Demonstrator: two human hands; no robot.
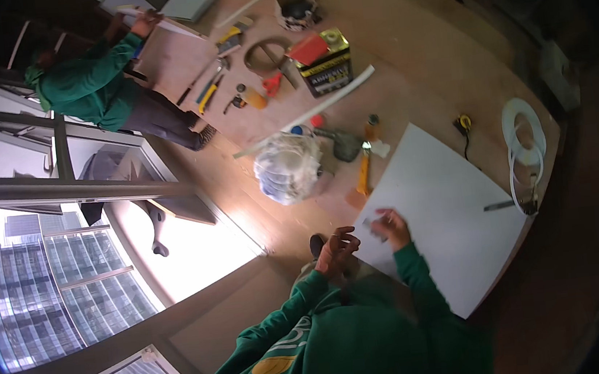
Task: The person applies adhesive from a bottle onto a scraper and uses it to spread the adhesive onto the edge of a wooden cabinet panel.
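The person's right hand (pixel 394 230) is over the left edge of one large, flat, white rectangular panel (pixel 447 204), fingers half bent; a small greyish blur lies at the fingertips, and I cannot tell whether it is something held. The left hand (pixel 337 253) is half open, fingers loosely curled, just beside the panel's edge, with nothing visible in it.

Taking the panel as the clock's centre, 12 at the picture's top, one slim dark tool (pixel 498 205) occupies the panel at 3 o'clock. Overlapping white ring-shaped pieces (pixel 528 119), too tangled to count, lie at 2, their lower end reaching the panel's right corner. One yellow-and-black tape measure (pixel 464 123) sits at 1, near the upper edge.

At 10, one hammer with a yellow handle (pixel 364 173) lies close to the panel; beyond it is one bulging, whitish clear plastic bag (pixel 287 168). Two small round pieces, one red (pixel 317 121) and one blue (pixel 297 129), are near the bag.

At 11 stands one black-and-yellow rectangular metal can (pixel 328 73). Two long white strips lie on the brown worktop (pixel 395 53): one (pixel 337 97) between can and bag, one (pixel 251 4) farther off. At 10, well apart, one co-worker in green (pixel 88 81) handles a white sheet (pixel 180 28).
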